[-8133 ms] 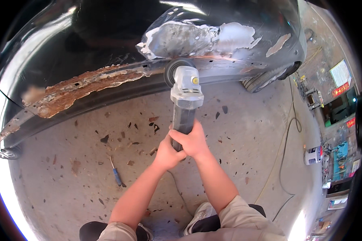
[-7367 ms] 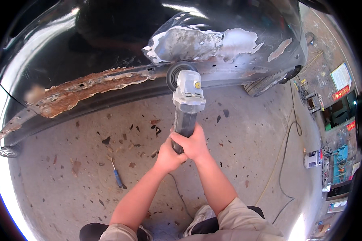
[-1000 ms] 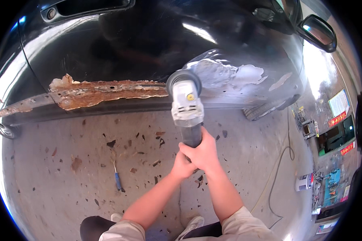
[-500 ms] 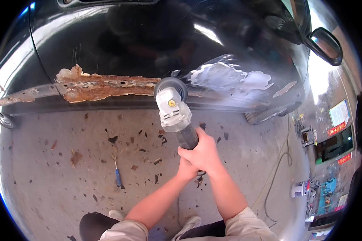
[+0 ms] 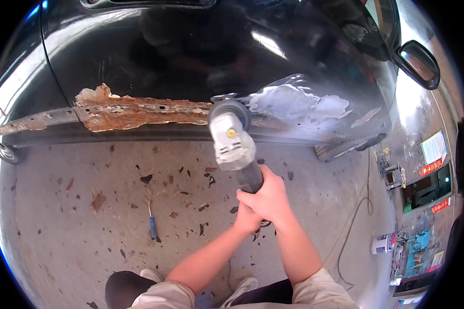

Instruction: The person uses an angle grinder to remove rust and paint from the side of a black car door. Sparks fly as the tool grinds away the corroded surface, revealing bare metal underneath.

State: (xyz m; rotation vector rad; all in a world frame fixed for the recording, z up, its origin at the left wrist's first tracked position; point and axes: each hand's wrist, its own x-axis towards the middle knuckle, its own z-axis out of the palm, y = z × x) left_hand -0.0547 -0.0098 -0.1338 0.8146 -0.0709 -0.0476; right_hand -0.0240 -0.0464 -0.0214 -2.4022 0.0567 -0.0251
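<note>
I Hold the Grinder by a Black Car

My right hand wraps its fingers around the dark handle. My left hand hugs it just below, most fingers hidden. The grinder's round disc is near the right end of the rusty strip. I can't tell if it touches the car. A blue-handled tool lies on the floor.
</note>
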